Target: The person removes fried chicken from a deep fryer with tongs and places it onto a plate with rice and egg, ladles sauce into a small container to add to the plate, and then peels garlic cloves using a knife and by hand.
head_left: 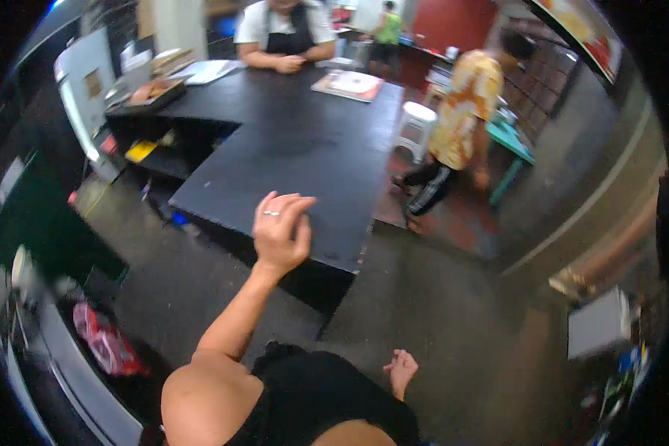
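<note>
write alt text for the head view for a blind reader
The wearer's left hand, with a ring, is raised at the near end of a black counter, while the right hand hangs low. Beyond, someone in black and white leans on the counter; at right, a person in a patterned shirt is near a white stool.

"Where does this view look from?"
"The head of the wearer (327, 390), above and behind the left grip (279, 236), facing forward and down."
"How near?"
"Close to that grip and the right grip (402, 366); the desk (297, 152) reaches beyond the left one, the red wall (450, 33) well past that."
</note>
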The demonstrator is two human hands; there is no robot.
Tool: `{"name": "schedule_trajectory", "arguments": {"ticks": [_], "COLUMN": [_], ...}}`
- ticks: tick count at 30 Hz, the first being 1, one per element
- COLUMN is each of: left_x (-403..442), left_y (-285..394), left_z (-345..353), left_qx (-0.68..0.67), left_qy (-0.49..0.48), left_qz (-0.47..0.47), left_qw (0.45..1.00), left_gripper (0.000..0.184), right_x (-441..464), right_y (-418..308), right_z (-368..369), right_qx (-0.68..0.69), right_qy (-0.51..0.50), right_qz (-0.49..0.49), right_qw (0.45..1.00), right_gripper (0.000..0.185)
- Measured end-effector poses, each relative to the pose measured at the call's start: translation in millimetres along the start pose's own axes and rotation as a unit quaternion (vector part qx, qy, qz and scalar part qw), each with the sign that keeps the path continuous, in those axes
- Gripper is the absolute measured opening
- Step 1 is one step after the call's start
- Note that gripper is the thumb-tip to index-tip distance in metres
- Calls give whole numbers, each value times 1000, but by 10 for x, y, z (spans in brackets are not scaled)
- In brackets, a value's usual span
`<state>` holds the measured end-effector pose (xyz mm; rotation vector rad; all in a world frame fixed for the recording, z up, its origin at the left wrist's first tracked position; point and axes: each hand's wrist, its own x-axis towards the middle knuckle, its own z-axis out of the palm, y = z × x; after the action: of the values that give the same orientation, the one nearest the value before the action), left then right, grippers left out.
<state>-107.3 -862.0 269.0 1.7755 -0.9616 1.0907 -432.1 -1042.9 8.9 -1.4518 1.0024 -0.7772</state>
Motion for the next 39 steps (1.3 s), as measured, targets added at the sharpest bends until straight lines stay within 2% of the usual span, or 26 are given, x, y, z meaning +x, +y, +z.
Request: {"name": "schedule_trajectory", "arguments": {"ticks": [1,3,5,8,9,10,11,13,15,16,17,20,21,23,26,28,29,32,37,39], "left_x": [3,-33,-44,-53,-15,-12,-32,-32,-13,15,35,57,22,65,31,107,171,332,378,354], "left_y": [-16,-52,-20,-48,-119,-113,-98,-102,-111,-183,-201,-325,-384,-476,-557,-553,-556,-469,-158,177], "left_z": [12,-10,4,0,-25,-30,-31,-25,-45,-65,-101,-145,-107,-200,-155,-131,-191,-268,-82,134], "left_qx": [-3,-13,-19,-27,-27,-30,-37,-51,-64,-69,-86,-184,-194,-218,-179,-194,-237,-245,-178,-184], "left_qy": [-3,-16,-30,-50,-57,-63,-69,-87,-127,-145,-176,-264,-301,-305,-401,-456,-466,-497,-459,-399], "left_qz": [-15,-34,-28,-12,-8,-2,-1,2,4,4,5,5,15,43,61,34,3,-60,-76,-83], "left_qw": [1000,999,999,998,998,998,997,995,990,987,981,947,934,926,896,868,852,830,867,895], "left_gripper": [23,22,20,19,18,18,17,16,16,16,18,27,32,27,33,37,37,38,40,36], "right_x": [100,219,395,645,532,478,680,518,368,294,155,-275,-429,-563,-594,-589,-579,-520,-261,-25], "right_y": [-134,-689,-1024,-1436,-1867,-2106,-2045,-2654,-3193,-3498,-3862,-4649,-4839,-5012,-5087,-5133,-5149,-5231,-5284,-5214], "right_z": [123,465,662,1036,1233,1354,1426,1690,1830,1913,1936,2056,2100,2217,2385,2467,2495,2553,2352,2158], "right_qx": [-8,78,30,15,-39,-5,2,-45,-40,-75,-124,-231,-265,-321,-372,-392,-401,-412,-411,-416], "right_qy": [-18,-32,-83,-85,-57,-48,-51,-29,-118,-186,-254,-331,-332,-331,-334,-339,-343,-362,-394,-410], "right_qz": [-38,-28,-111,-273,-277,-263,-428,-482,-482,-507,-554,-656,-667,-678,-675,-674,-672,-673,-684,-676], "right_qw": [999,996,990,958,958,964,902,874,867,838,783,637,612,573,543,526,520,496,455,448], "right_gripper": [32,41,48,39,32,20,4,16,24,24,25,32,31,30,29,28,28,26,24,24]}}
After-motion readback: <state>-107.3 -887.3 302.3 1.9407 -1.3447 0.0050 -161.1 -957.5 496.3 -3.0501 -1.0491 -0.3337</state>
